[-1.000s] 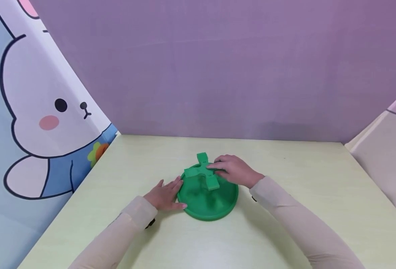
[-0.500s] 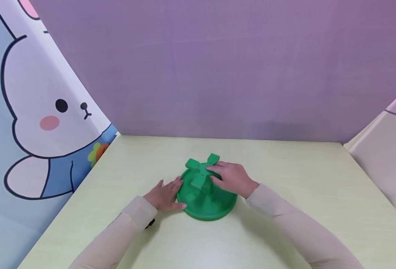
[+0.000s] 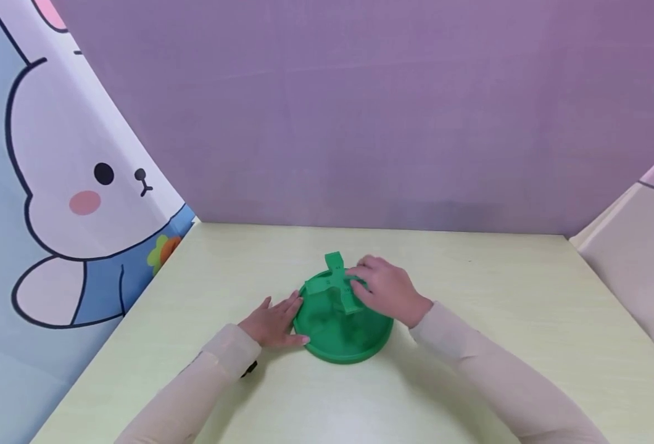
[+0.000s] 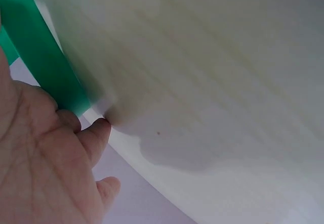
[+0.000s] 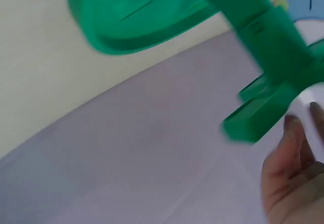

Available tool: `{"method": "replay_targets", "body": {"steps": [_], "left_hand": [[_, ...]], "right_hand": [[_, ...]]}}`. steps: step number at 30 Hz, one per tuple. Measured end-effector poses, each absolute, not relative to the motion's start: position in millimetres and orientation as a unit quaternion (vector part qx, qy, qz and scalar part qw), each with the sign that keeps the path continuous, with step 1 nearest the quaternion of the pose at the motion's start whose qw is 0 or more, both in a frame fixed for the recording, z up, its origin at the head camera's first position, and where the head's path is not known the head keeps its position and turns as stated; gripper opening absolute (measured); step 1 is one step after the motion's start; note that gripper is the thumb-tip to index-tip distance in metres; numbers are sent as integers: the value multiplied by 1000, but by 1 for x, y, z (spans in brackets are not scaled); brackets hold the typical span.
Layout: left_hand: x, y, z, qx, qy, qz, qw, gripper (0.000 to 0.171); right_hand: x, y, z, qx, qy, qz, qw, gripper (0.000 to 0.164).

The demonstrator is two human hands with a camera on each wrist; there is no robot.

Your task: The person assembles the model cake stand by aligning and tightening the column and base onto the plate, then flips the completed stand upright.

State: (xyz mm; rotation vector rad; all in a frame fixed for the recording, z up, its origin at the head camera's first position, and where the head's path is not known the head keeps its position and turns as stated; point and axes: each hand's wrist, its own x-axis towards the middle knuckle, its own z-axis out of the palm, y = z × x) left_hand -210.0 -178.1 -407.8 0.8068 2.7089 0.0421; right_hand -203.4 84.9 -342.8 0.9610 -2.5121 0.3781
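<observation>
A green round base (image 3: 338, 342) like a shallow dish sits on the table, and a green post (image 5: 253, 24) rises from it. On top is a green four-armed cross piece (image 3: 335, 282), its right arm mostly hidden behind the right hand. My left hand (image 3: 273, 324) lies with spread fingers and thumb against the base's left rim; the left wrist view catches the palm beside the green wall (image 4: 50, 57). My right hand (image 3: 390, 290) is at the cross's right side, fingers loosely bent. In the right wrist view its fingertips (image 5: 291, 125) show apart from the nearest arm.
The pale wooden-looking table (image 3: 527, 320) extends around the base. A purple backdrop (image 3: 360, 123) stands behind its far edge. At the left hangs a cloth with a cartoon rabbit (image 3: 99, 142), and a pale panel (image 3: 643, 246) borders the right.
The cross piece has turned on its post, its arms now at different angles than half a second ago. My right hand has shifted slightly around it. The left hand stays at the rim.
</observation>
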Motion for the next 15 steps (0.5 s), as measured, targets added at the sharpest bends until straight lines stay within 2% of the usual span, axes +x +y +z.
{"method": "replay_targets", "body": {"steps": [3, 10, 15], "left_hand": [[-211, -178, -408, 279, 947, 14, 157, 89], [-213, -178, -411, 280, 947, 10, 155, 89], [-215, -178, -414, 280, 947, 7, 156, 89]], "right_hand": [[-213, 93, -341, 375, -890, 164, 199, 26], [-230, 102, -343, 442, -876, 154, 119, 31], [-233, 102, -346, 453, -870, 164, 102, 31]]}}
